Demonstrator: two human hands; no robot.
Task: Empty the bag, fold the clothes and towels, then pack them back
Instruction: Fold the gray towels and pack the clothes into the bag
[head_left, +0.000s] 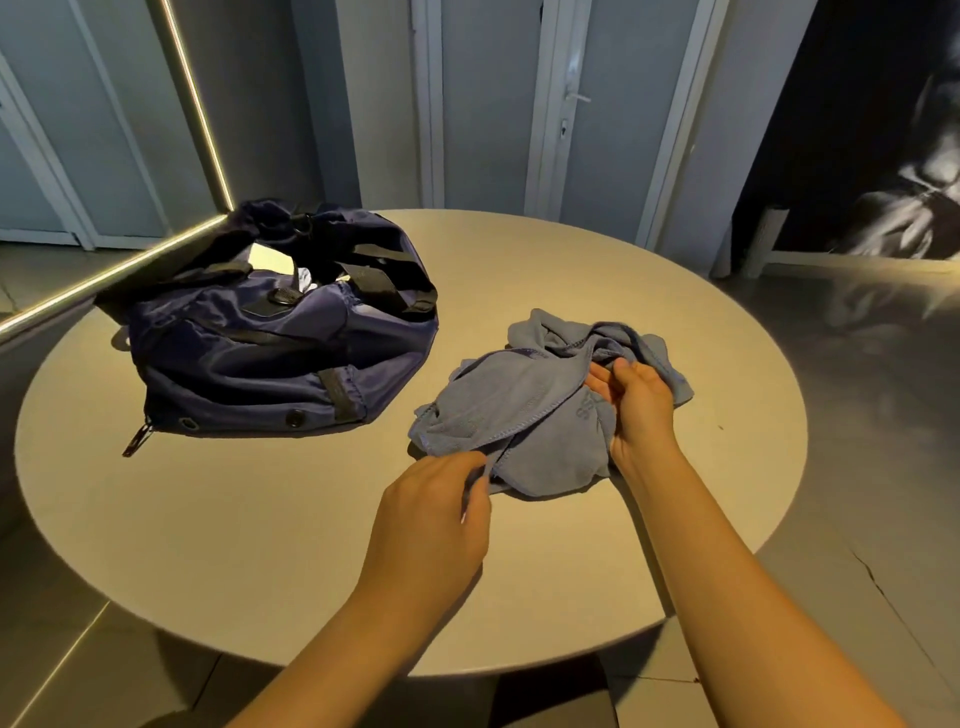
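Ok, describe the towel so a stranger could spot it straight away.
Find the round beige table. A dark navy bag with black straps sits on its left side; the towel lies to the right, apart from it. It is the crumpled, paler grey-blue cloth that the left hand and right hand grip.

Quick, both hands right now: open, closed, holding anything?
Left hand: pinches the near edge of the blue towel.
Right hand: grips a fold of the same towel.

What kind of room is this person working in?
Probably a gym or studio lobby: a row of grey doors, a large black-and-white wall photo, and a navy sports bag on a round beige table.
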